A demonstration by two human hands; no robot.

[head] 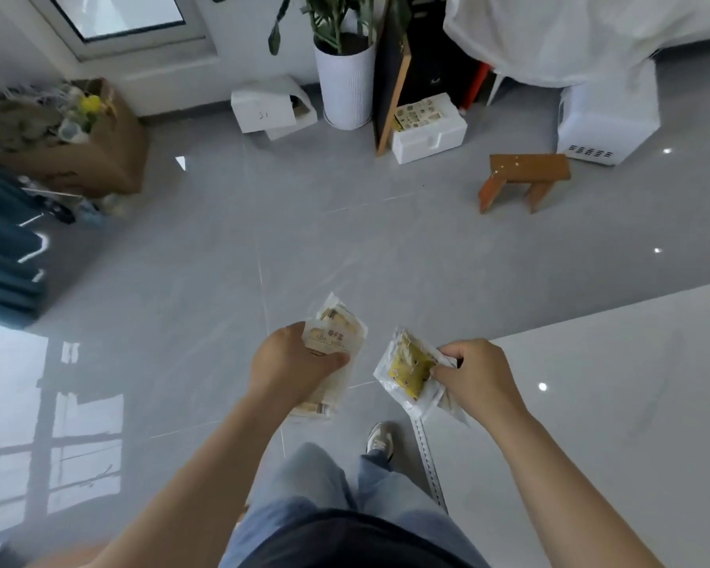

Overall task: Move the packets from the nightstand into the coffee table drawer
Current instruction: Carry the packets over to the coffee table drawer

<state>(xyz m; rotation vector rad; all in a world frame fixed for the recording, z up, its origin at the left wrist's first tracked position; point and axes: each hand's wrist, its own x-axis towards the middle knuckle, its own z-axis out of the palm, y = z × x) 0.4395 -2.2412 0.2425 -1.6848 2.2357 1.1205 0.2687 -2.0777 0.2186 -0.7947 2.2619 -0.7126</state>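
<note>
My left hand [292, 364] grips a bundle of beige snack packets [337, 336] with printed labels, held above the grey floor. My right hand [474, 377] pinches clear packets with a yellow printed panel [406, 368] by their edge, just over the corner of a white glossy table top [611, 403]. Both hands are in front of my waist, about a hand's width apart. No drawer or nightstand shows in this view.
A small wooden stool [525, 180] stands on the floor ahead right. White foam boxes [429, 129], a tall white planter [349, 86] and a white appliance [607, 116] line the far wall. A cardboard box of clutter [70, 137] sits at left by blue curtains [1, 248].
</note>
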